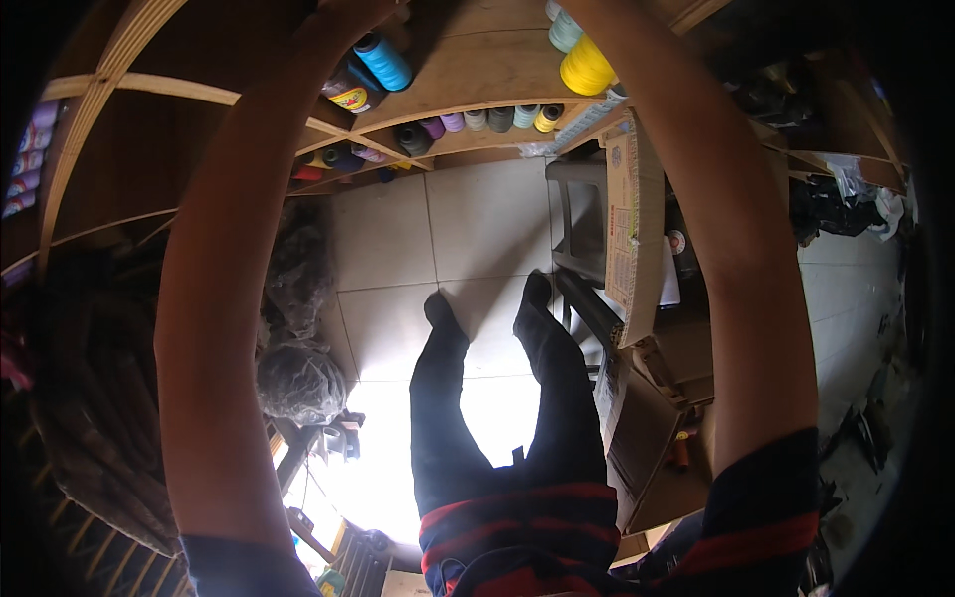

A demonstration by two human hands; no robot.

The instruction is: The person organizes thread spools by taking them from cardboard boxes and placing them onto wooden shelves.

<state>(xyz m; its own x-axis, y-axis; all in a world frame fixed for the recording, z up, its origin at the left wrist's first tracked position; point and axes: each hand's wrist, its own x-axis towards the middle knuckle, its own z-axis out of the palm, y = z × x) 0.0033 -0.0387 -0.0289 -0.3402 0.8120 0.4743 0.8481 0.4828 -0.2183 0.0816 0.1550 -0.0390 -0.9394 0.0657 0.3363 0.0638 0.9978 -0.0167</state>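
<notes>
Both my arms reach up to the top edge of the head view, toward a wooden shelf (463, 75). Only the base of my left hand (360, 12) shows at that edge; its fingers are cut off. Just below it lie a bright blue thread cone (384, 63) and a dark cone with a yellow and red label (350, 90). My right forearm (686, 149) leaves the picture at the top, and its hand is beyond the edge. Beside the right wrist are a yellow thread cone (587, 68) and a pale green cone (565, 32).
A lower shelf row holds several thread cones, among them a purple one (453, 122). Right of my legs, an open cardboard box (629, 229) rests by a grey plastic stool (577, 214). Clear plastic bags (301, 381) lie at left on the tiled floor (383, 234).
</notes>
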